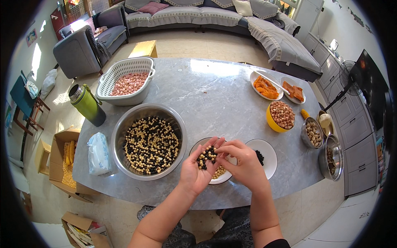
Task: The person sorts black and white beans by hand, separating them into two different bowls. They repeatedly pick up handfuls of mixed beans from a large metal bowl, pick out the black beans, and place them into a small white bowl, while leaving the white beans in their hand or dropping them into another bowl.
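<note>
My left hand [198, 167] is cupped palm up, holding a small heap of mixed black and pale yellow beans [207, 157]. Over that heap, my right hand [243, 161] has its thumb and fingertips bent in against the beans; whether a bean is pinched there is hidden. Beneath both hands is a white plate [198, 142] bearing pale yellow beans [219, 172]. To its right, a second white plate [269, 152] carries a little pile of black beans [259, 157], partly behind my right hand. A large steel bowl [181, 124] of mixed black and yellow beans [152, 145] stands to the left.
A white colander basket [105, 80] of peanuts, a green bottle [86, 104] and a tissue pack [99, 153] line the left. On the right are a yellow bowl [273, 122] of peanuts, orange food on plates [266, 86], and steel bowls [339, 161] near the grey table's [201, 108] edge.
</note>
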Available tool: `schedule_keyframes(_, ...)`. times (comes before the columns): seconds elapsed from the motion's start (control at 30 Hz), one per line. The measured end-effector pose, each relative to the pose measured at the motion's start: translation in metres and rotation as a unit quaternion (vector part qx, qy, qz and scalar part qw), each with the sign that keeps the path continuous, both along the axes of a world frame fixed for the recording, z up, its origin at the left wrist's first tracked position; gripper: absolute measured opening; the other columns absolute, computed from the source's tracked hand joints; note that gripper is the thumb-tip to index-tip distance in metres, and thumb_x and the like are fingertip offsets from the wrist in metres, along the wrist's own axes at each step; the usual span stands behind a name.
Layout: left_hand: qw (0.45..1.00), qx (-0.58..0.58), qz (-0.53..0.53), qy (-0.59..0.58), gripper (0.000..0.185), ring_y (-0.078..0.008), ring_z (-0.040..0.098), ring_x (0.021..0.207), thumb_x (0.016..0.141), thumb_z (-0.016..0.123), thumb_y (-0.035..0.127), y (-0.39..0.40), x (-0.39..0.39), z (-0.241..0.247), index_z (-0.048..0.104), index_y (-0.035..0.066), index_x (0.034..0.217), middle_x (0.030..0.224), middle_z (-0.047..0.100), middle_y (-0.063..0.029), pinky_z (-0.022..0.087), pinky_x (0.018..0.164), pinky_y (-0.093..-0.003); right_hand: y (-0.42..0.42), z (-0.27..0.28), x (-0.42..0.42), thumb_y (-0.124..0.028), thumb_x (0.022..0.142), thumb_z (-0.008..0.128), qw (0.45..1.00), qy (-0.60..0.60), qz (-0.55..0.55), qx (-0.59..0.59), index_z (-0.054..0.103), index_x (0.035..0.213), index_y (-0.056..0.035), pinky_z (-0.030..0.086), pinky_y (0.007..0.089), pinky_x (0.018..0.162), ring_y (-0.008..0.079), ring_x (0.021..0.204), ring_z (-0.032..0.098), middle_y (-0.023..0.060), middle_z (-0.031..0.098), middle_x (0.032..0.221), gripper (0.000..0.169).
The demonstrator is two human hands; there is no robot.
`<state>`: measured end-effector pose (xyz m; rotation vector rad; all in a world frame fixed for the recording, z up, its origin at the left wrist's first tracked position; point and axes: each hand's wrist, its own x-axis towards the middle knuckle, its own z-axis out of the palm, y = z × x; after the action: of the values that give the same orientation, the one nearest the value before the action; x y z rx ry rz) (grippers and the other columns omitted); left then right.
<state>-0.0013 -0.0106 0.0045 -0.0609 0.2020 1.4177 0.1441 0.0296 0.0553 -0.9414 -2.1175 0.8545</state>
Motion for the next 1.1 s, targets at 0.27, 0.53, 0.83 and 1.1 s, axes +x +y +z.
schedule_keyframes(0.27, 0.998, -0.027, -0.003, 0.056, 0.046, -0.0285, 0.043, 0.133, 0.106, 0.029, 0.022, -0.001, 0.005, 0.004, 0.038, -0.007, 0.140, 0.144, 0.042, -0.0214, 0.035, 0.114, -0.0401, -0.004, -0.008, -0.010, -0.004, 0.076, 0.070, 0.999, -0.023, 0.015, 0.024, 0.066, 0.093, -0.0001, 0.053, 0.0378, 0.071, 0.0295, 0.083, 0.064, 0.0125, 0.063, 0.091, 0.017)
schedule_keyframes(0.53, 0.997, -0.022, -0.012, 0.078, 0.046, -0.0268, 0.045, 0.132, 0.106, 0.028, 0.023, -0.001, 0.005, 0.003, 0.041, -0.007, 0.138, 0.141, 0.046, -0.0200, 0.036, 0.113, -0.0388, -0.006, -0.007, -0.014, -0.004, 0.077, 0.068, 0.998, -0.037, 0.008, 0.047, 0.065, 0.088, -0.0007, 0.052, 0.0398, 0.071, 0.0304, 0.083, 0.063, 0.0125, 0.062, 0.085, 0.012)
schedule_keyframes(0.83, 0.999, -0.011, -0.010, 0.048, 0.046, -0.0285, 0.045, 0.132, 0.106, 0.029, 0.024, 0.000, 0.001, -0.003, 0.041, -0.007, 0.137, 0.141, 0.046, -0.0208, 0.039, 0.111, -0.0404, -0.005, -0.001, -0.009, -0.009, 0.079, 0.070, 0.999, -0.009, -0.030, 0.031, 0.067, 0.091, -0.0045, 0.053, 0.0365, 0.070, 0.0284, 0.081, 0.065, 0.0100, 0.066, 0.089, 0.013)
schedule_keyframes(1.1, 1.000, -0.026, 0.002, 0.012, 0.048, -0.0321, 0.042, 0.134, 0.106, 0.027, 0.023, 0.000, -0.003, 0.002, 0.035, -0.009, 0.140, 0.142, 0.042, -0.0248, 0.040, 0.111, -0.0456, 0.002, 0.010, 0.010, -0.009, 0.082, 0.068, 0.995, -0.089, -0.040, -0.009, 0.069, 0.092, -0.0063, 0.052, 0.0369, 0.071, 0.0284, 0.081, 0.065, 0.0098, 0.067, 0.090, 0.011)
